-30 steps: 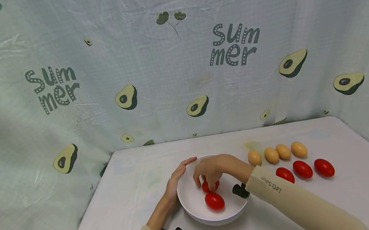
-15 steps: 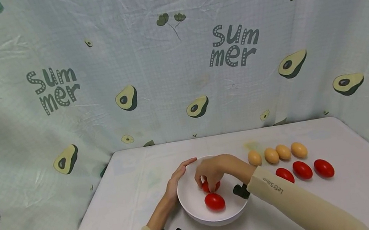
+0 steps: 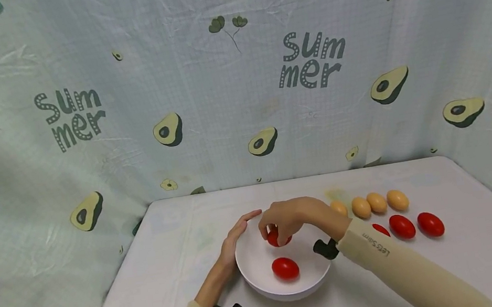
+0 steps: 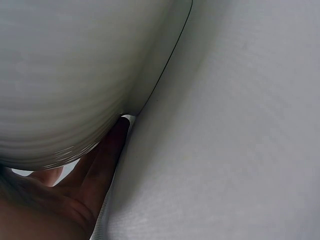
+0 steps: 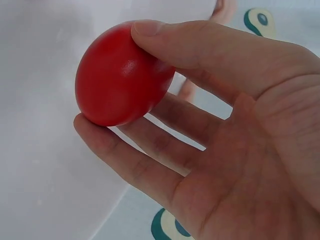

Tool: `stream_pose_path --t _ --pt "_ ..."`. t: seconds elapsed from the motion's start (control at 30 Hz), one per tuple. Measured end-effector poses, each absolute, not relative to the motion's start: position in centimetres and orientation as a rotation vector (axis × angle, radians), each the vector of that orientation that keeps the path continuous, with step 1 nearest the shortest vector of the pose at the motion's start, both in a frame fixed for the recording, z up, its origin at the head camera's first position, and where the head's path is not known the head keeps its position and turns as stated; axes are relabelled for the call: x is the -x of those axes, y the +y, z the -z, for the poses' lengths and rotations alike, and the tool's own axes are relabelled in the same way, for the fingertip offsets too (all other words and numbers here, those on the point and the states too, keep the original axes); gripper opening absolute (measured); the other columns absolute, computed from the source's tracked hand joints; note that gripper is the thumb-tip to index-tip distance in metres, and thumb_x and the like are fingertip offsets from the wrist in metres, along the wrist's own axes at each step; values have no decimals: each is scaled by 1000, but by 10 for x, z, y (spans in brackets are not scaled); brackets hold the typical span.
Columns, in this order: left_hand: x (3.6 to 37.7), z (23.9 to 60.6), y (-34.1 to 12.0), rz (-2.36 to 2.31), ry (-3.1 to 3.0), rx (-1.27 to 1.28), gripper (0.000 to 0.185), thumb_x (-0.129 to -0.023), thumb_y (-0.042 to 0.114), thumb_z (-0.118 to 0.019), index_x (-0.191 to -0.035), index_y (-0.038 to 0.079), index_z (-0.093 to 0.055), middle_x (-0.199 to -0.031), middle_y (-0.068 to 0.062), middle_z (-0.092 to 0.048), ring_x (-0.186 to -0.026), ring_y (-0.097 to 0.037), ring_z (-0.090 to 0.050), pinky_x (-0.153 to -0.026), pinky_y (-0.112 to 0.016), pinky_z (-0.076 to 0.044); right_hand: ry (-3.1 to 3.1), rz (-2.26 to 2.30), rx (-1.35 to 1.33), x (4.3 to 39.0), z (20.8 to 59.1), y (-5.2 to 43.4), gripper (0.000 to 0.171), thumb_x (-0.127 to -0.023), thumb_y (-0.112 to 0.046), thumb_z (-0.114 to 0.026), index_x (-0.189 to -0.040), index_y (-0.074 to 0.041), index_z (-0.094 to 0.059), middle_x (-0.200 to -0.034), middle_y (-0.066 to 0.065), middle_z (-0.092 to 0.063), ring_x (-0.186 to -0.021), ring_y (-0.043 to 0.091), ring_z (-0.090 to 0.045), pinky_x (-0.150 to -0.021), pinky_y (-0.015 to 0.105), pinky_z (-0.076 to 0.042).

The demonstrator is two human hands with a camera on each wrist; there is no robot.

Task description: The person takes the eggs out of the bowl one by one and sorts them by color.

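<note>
My right hand (image 3: 284,219) pinches a red egg (image 5: 120,75) between thumb and fingertips, over the inside of a white bowl (image 3: 257,279). A second red egg (image 3: 285,268) lies on its side at the bottom of the bowl, nearer to me. Along the bowl's left outer wall my left hand (image 3: 233,243) rests with its fingers extended. From the left wrist view, those fingers (image 4: 102,167) lie against the curved bowl wall (image 4: 65,90), close to the table surface; part of the hand is hidden behind the bowl.
On the white table (image 3: 184,247), right of the bowl, several tan eggs (image 3: 377,203) form a row. In front of them lie three red eggs (image 3: 402,226), the leftmost partly covered by my right sleeve (image 3: 401,263). A printed curtain (image 3: 207,85) hangs behind the table.
My right hand has lifted the red egg slightly, up and away from the other red egg in the bowl. My left hand stays where it was at the bowl.
</note>
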State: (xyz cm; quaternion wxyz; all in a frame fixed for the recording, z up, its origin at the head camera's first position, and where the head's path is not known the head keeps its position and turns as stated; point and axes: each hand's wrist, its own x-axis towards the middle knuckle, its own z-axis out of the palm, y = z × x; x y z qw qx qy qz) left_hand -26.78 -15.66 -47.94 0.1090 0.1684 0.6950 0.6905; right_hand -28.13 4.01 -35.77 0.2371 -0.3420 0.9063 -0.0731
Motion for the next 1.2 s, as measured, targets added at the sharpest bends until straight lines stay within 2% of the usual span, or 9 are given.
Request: stream_pose_path --t 0.23,0.5,0.8,0.93,1.03,1.2 --pt "269 480 -156 -2047 2024 -534 54 -111 33 -21 -156 12 -44 -167 -9 -36 -157 -33 -30 -113 -23 -45 2493 256 981 281 355 52 30 -89 -12 -79 -117 -21 -73 -105 -6 -67 -102 14 -59 -83 30 -60" --pt "267 479 -155 -2047 1995 -495 54 -112 33 -19 -157 14 -42 -168 -8 -34 -151 -37 -38 -105 -19 -49 2501 369 998 278 346 71 30 -91 -12 -77 -120 -18 -71 -102 -8 -67 -100 14 -60 -83 30 -59" --pt "266 477 -155 -2049 2013 -476 55 -112 35 -18 -157 16 -42 -166 -6 -38 -145 -30 -47 -102 -19 -52 2509 481 1076 274 337 94 35 -97 -10 -67 -132 -17 -66 -106 -9 -67 -98 12 -60 -85 28 -56" --pt "266 479 -155 -2041 2009 -491 55 -112 36 -17 -158 16 -41 -167 -5 -37 -143 -27 -49 -103 -20 -52 2538 552 1071 270 334 109 33 -99 -12 -65 -131 -19 -68 -110 -7 -67 -103 15 -59 -86 30 -58" --pt "266 479 -155 -2040 2006 -498 56 -112 37 -17 -158 16 -41 -167 -7 -37 -143 -26 -50 -103 -20 -52 2550 619 1031 266 333 120 35 -100 -14 -64 -133 -25 -67 -120 -5 -67 -110 18 -59 -89 35 -59" --pt "264 479 -155 -2058 2001 -495 55 -112 35 -18 -158 14 -41 -167 -7 -36 -148 -30 -44 -105 -19 -50 2559 714 929 259 334 137 34 -100 -16 -66 -131 -28 -67 -126 -3 -66 -116 22 -57 -88 38 -61"
